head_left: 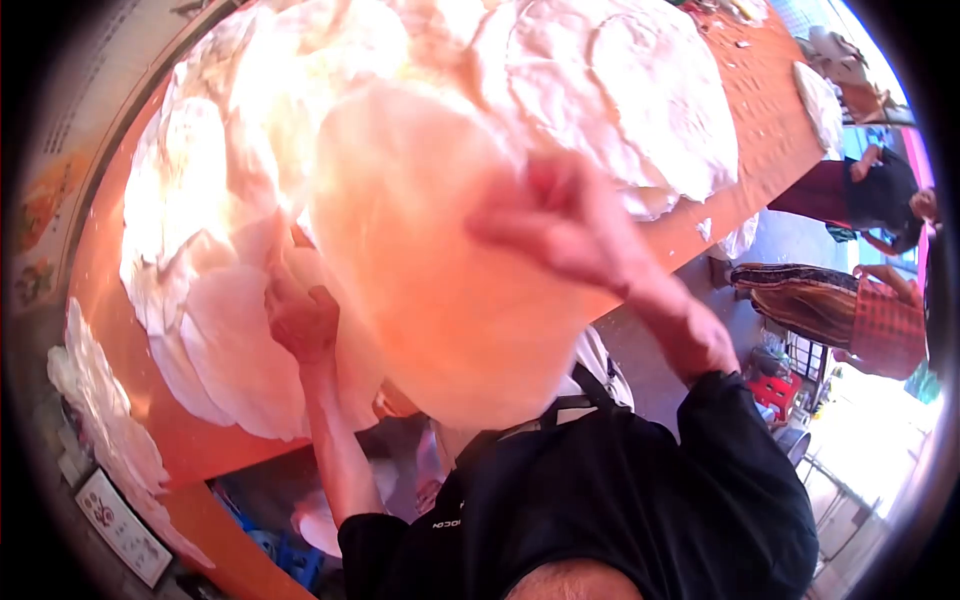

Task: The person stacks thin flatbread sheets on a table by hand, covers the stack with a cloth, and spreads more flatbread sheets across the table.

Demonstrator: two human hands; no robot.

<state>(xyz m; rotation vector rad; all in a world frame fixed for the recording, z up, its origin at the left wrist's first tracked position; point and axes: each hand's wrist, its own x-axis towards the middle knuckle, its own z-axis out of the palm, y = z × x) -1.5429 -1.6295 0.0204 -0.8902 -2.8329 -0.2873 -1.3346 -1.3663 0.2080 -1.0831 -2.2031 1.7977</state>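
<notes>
A thin, round, pale sheet of dough (440, 290) hangs in front of me, blurred by motion and glowing orange in the light. My right hand (560, 225) is closed at its upper right edge, fingers curled and smeared. At the sheet's left edge is my left hand (300, 315), its fingers drawn together on the rim; the exact grip is hard to make out. Beneath and beyond both hands, a broad layer of overlapping dough sheets (660, 100) covers much of the orange table (755, 140). Bright glare washes out the upper left of that layer.
More crumpled sheets (105, 410) lie along the table's left side, close to a framed card (122, 528). People stand at the right, one in a striped garment (800, 300). A red plastic stool (775, 392) is on the floor behind the right arm.
</notes>
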